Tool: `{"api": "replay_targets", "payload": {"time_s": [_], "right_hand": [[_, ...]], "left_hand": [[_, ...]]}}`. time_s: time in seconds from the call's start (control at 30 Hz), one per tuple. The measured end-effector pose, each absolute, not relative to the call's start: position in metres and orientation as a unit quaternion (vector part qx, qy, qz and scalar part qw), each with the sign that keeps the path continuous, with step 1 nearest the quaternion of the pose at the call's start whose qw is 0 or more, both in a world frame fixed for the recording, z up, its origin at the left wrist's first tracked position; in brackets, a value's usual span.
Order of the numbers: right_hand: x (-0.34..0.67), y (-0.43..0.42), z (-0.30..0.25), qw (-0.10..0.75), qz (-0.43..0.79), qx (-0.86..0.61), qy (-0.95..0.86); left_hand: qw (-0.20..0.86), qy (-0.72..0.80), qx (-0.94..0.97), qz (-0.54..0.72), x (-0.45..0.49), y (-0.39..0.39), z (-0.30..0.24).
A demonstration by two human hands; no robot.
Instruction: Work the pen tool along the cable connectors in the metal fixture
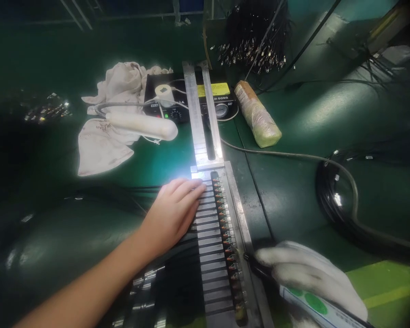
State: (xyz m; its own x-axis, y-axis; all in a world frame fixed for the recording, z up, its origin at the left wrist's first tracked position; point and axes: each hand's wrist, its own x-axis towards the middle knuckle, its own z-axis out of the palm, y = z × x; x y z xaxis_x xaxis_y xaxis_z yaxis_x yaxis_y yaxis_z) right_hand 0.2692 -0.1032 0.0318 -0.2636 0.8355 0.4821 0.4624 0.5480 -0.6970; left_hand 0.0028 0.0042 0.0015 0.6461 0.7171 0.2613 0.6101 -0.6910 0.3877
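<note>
A long metal slotted jig runs away from me, its comb-like bars holding black cables. A row of small connector ends with orange wires sits in the channel along its right side. My bare left hand lies across the far slots from the left, fingers extended and touching the bars. At the jig's lower right, my white-gloved right hand is closed around a pen-like tool with a black nose and a white-blue label bearing green spots. The tool's tip is close to the connector row; contact cannot be made out.
A black control box with dials stands behind the jig. White cloths and a white rod-shaped piece lie left. A wrapped block, a coiled cable bundle and more cables are right and behind.
</note>
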Motion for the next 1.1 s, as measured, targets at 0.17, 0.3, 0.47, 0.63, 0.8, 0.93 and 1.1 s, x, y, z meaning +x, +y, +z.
{"api": "replay_targets", "payload": {"time_s": [0.17,0.3,0.47,0.63,0.8,0.93,1.1], "right_hand": [[0.278,-0.106,0.03,0.415,0.205,-0.391,-0.796],[0.271,-0.114,0.028,0.421,0.224,-0.404,-0.781],[0.253,-0.12,0.031,0.467,0.228,-0.484,-0.704],[0.251,-0.118,0.032,0.468,0.223,-0.479,-0.708],[0.253,-0.117,0.032,0.468,0.236,-0.465,-0.714],[0.251,-0.117,0.032,0.472,0.243,-0.473,-0.703],[0.252,-0.122,0.03,0.48,0.24,-0.472,-0.7]], "left_hand": [[0.136,0.367,0.898,0.2,0.002,0.004,0.001],[0.134,0.367,0.898,0.203,0.003,0.004,0.001],[0.135,0.368,0.898,0.2,0.004,0.005,0.001],[0.136,0.37,0.897,0.2,0.003,0.004,0.002],[0.14,0.373,0.895,0.203,0.003,0.005,0.002],[0.137,0.372,0.896,0.202,0.002,0.005,0.001],[0.134,0.37,0.897,0.203,0.003,0.004,0.001]]}}
